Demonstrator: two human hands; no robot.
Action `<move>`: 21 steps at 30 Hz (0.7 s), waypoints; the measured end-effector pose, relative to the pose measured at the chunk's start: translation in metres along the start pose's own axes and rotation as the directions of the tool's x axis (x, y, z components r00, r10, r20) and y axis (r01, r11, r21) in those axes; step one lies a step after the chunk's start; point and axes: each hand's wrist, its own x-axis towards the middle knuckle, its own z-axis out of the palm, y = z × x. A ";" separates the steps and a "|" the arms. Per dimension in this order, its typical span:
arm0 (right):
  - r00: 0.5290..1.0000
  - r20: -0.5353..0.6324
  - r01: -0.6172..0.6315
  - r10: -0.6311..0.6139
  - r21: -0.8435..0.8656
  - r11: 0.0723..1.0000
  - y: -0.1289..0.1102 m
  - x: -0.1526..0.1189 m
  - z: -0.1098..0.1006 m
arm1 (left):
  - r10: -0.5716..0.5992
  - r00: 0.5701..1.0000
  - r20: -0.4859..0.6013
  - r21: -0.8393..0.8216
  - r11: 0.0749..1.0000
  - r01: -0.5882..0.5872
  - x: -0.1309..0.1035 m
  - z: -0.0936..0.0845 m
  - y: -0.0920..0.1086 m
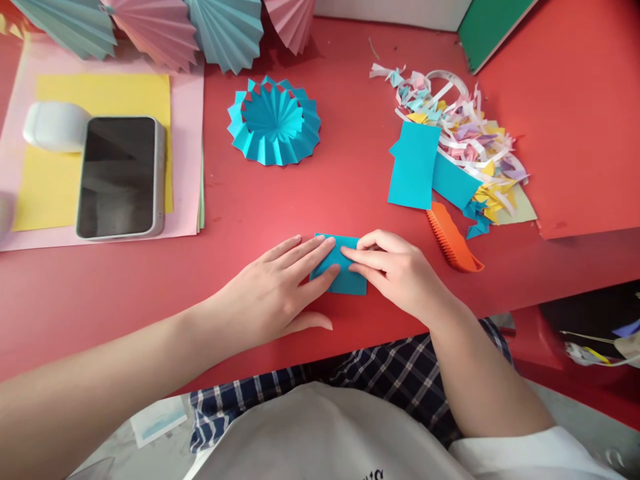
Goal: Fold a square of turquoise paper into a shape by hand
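Observation:
A small rectangle of blue paper (pixel 351 285) lies flat on the red table near its front edge. My left hand (pixel 277 293) rests over the paper's left part, fingers stretched out and fingertips on it. From the right, my right hand (pixel 403 270) meets the paper's right part with bent fingers. Its thumb and forefinger are drawn close together at the paper's surface; whether a fold lies between them is hard to see. Beyond both hands stands a round, pleated blue paper piece (pixel 275 127).
Blue paper pieces (pixel 413 167) lie by a heap of coloured paper scraps (pixel 463 127), with an orange comb-edged tool (pixel 453 240) near. Leftward, a phone-like device (pixel 119 177) and white case (pixel 57 127) rest on paper sheets (pixel 187 167). Pleated fans (pixel 225 30) stand behind.

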 end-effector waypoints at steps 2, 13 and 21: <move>1.000 0.001 0.002 -0.002 0.003 1.000 0.000 0.000 0.000 | -0.005 1.000 -0.006 -0.009 1.000 0.005 0.001 0.000 0.000; 1.000 0.016 -0.016 0.017 -0.013 1.000 0.002 0.000 0.000 | -0.005 0.999 0.050 0.020 1.000 0.004 0.000 0.002 0.001; 0.999 0.026 -0.025 0.025 -0.005 1.000 0.000 0.001 -0.001 | -0.007 0.997 0.081 0.012 1.000 0.006 -0.001 0.003 0.003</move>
